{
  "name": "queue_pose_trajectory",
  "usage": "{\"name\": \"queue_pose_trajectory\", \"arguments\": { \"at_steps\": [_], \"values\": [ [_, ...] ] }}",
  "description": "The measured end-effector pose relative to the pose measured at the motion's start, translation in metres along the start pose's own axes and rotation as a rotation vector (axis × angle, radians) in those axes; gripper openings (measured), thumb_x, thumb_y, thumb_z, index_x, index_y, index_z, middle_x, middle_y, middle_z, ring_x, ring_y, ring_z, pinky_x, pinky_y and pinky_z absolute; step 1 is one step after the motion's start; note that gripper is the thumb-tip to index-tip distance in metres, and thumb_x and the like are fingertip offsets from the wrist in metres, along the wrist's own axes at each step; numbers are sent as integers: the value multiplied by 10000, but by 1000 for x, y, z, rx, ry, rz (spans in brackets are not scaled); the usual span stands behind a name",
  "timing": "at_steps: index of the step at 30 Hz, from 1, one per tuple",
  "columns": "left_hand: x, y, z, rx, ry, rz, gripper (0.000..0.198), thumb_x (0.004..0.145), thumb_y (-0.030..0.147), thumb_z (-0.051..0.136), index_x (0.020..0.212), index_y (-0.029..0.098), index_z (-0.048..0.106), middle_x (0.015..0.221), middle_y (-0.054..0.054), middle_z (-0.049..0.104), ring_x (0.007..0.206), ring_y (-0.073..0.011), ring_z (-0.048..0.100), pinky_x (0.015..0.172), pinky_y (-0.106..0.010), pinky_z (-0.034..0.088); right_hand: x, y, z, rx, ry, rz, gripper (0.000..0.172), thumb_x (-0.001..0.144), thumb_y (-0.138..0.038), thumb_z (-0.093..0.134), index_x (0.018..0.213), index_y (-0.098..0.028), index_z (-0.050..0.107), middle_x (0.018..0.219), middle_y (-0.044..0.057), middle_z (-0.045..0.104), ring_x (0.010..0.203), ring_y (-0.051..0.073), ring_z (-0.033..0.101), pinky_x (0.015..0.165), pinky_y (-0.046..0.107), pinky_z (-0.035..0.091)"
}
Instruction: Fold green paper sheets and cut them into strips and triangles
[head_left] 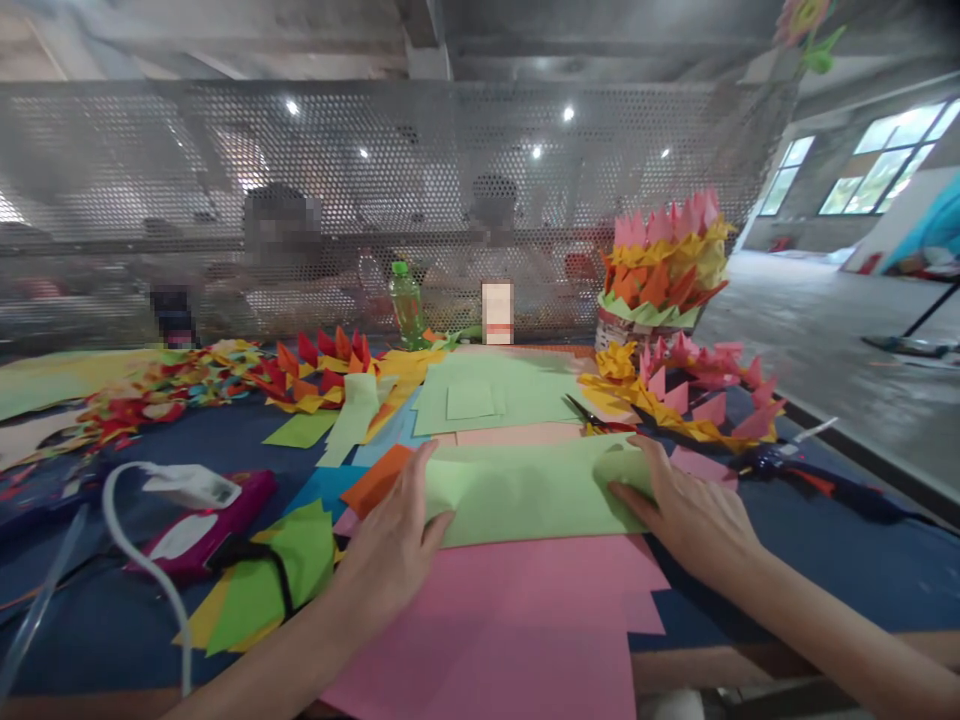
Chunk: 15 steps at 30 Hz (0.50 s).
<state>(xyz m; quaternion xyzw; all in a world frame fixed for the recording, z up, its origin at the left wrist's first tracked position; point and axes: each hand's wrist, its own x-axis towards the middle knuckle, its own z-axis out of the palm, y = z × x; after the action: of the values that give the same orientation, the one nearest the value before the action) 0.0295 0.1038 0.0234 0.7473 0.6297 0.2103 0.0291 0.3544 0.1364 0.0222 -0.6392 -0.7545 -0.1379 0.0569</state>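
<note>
A pale green sheet of paper (540, 490) stretches between my two hands, above a stack of pink paper (510, 630). My left hand (405, 525) grips its left edge, the thumb below and the fingers at the top corner. At the opposite end, my right hand (679, 500) is closed on the right edge, where the paper curls up. Just beyond lie more light green sheets (517, 385), with a small green square (471, 400) on top. Scissors (592, 418) rest near my right hand, and orange paper (379, 478) is beside my left.
A purple power strip (251, 505) with a white plug and cables sits left. On the right are a glue gun (772, 460), a pink-and-yellow paper ring (701, 400) and a tall layered paper piece (664, 265). A green bottle (407, 310) stands before the perforated metal screen (450, 180).
</note>
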Motion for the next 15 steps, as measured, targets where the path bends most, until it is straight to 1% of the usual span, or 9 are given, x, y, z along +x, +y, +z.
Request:
{"name": "queue_pose_trajectory", "arguments": {
  "at_steps": [2, 3, 5, 6, 8, 10, 12, 13, 15],
  "values": [
    [-2, 0, 1, 44, 72, 101, 650, 919, 245, 417, 1471, 256, 74, 1487, -142, 329, 1334, -278, 398, 985, -418, 433, 0, 0, -1, 20, -11, 17, 533, 960, -499, 348, 1361, -150, 326, 818, 97, 730, 711, 309, 713, 455, 276, 256],
    [-2, 0, 0, 85, 94, 139, 644, 921, 224, 414, 1476, 281, 94, 1506, -127, 292, 1361, -281, 350, 1014, -438, 407, 0, 0, -1, 29, -18, 24, 545, 956, -507, 353, 1370, -154, 320, 802, 93, 730, 711, 312, 712, 455, 276, 264],
    [-3, 2, -2, 188, 123, 208, 589, 915, 174, 414, 1452, 331, 229, 1522, -96, 252, 1376, -302, 299, 1049, -491, 353, 0, 0, -1, 43, -23, 30, 566, 949, -518, 361, 1382, -157, 306, 786, 93, 732, 710, 318, 712, 452, 278, 277],
    [-3, 4, -4, 229, 120, 257, 552, 911, 158, 415, 1421, 342, 311, 1515, -87, 262, 1363, -314, 306, 1048, -510, 342, -1, 0, -1, 45, -20, 29, 575, 948, -521, 359, 1385, -153, 301, 775, 96, 733, 709, 319, 712, 451, 279, 283],
    [-1, 8, -8, 256, 40, 360, 448, 910, 145, 408, 1313, 330, 473, 1441, -79, 369, 1281, -306, 395, 1002, -486, 386, -1, 1, 0, 35, -5, 16, 576, 950, -516, 353, 1386, -144, 297, 764, 99, 732, 681, 312, 710, 445, 282, 291],
    [0, 13, -12, 227, -122, 427, 352, 923, 147, 388, 1190, 284, 571, 1271, -71, 513, 1107, -247, 516, 894, -388, 463, -2, 2, 2, 14, 22, 4, 569, 950, -510, 347, 1379, -139, 308, 748, 93, 727, 612, 296, 698, 430, 285, 286],
    [0, 19, -14, 236, -255, 428, 322, 933, 137, 372, 1145, 243, 589, 1091, -55, 585, 952, -203, 559, 788, -322, 488, -2, 5, 5, 8, 46, -7, 577, 943, -527, 338, 1374, -144, 318, 722, 82, 720, 562, 289, 683, 415, 290, 281],
    [-1, 23, -15, 269, -281, 423, 328, 928, 120, 372, 1162, 222, 578, 1048, -55, 593, 926, -199, 561, 765, -314, 488, -2, 6, 7, 17, 53, -9, 590, 937, -542, 329, 1373, -145, 321, 696, 78, 713, 555, 292, 680, 410, 292, 285],
    [-6, 31, -14, 380, -294, 418, 369, 892, 81, 402, 1225, 163, 537, 1048, -84, 591, 946, -216, 556, 765, -327, 491, -2, 8, 11, 54, 57, -9, 624, 915, -584, 310, 1364, -151, 340, 632, 72, 691, 536, 300, 675, 394, 293, 293]
  ]
}}
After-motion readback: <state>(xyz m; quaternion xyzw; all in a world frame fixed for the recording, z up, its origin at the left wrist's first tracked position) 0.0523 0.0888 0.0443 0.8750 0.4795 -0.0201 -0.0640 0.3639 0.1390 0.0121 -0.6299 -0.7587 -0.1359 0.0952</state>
